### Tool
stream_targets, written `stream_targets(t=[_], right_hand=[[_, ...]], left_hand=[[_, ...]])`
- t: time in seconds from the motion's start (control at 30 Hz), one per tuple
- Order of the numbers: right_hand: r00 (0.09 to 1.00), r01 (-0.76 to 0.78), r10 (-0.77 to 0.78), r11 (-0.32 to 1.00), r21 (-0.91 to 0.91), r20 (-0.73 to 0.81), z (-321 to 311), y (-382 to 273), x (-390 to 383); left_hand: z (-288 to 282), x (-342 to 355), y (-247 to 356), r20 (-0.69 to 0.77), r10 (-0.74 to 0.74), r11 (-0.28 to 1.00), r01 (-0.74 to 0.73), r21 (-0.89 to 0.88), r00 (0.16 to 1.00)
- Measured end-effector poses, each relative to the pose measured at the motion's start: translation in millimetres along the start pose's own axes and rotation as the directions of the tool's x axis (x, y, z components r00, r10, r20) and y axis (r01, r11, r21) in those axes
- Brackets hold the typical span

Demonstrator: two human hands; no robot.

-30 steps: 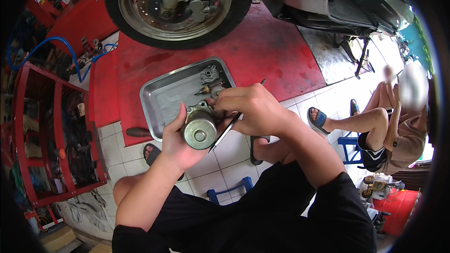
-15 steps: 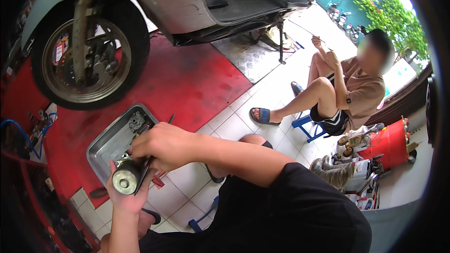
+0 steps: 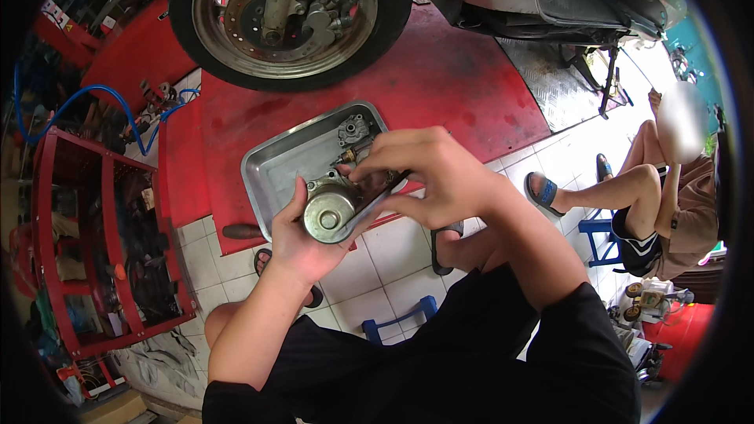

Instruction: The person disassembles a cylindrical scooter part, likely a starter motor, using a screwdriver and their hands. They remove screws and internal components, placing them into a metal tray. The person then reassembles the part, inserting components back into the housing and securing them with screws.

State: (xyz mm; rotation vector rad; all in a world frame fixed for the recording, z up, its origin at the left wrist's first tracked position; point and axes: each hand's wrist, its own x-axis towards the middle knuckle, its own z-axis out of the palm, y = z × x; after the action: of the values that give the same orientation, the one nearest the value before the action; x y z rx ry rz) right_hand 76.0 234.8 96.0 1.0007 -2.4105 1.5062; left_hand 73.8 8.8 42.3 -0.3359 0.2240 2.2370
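Cradling metal cylinder [image 3: 329, 216]: left hand [image 3: 311, 259], part-curled. Right hand [image 3: 444, 177] pinches slim dark tool [image 3: 382, 199]. Casting [image 3: 353, 130] in far-right corner of tray [image 3: 276, 177].

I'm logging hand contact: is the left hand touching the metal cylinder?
Touching: the head view shows the left hand cupped closely around the metal cylinder.

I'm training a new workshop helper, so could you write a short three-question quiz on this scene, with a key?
1. True or false: the left hand holds the silver cylindrical part.

2. What does the metal tray rest on?
A) the red surface
B) the blue stool
C) a shelf of the red cabinet

3. Fill in: the hose curving at the left of the view is coloured ____.

Key: 1. True. 2. A. 3. Blue.
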Motion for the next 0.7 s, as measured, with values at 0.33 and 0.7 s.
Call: stream_targets(t=[0.33, 0.7], right_hand=[[0.939, -0.022, 0.013, 1.0, -0.023, -0.343, -10, -21, -9], [0.934, 0.096, -0.119, 0.992, -0.082, -0.338, 2, -17, -15]], left_hand=[[-12, 5, 2, 0.093, 0.018, 0.999, -0.014, -0.049, 0.996], [-6, 6, 13, 0.159, 0.02, 1.0, -0.016, -0.025, 0.987]])
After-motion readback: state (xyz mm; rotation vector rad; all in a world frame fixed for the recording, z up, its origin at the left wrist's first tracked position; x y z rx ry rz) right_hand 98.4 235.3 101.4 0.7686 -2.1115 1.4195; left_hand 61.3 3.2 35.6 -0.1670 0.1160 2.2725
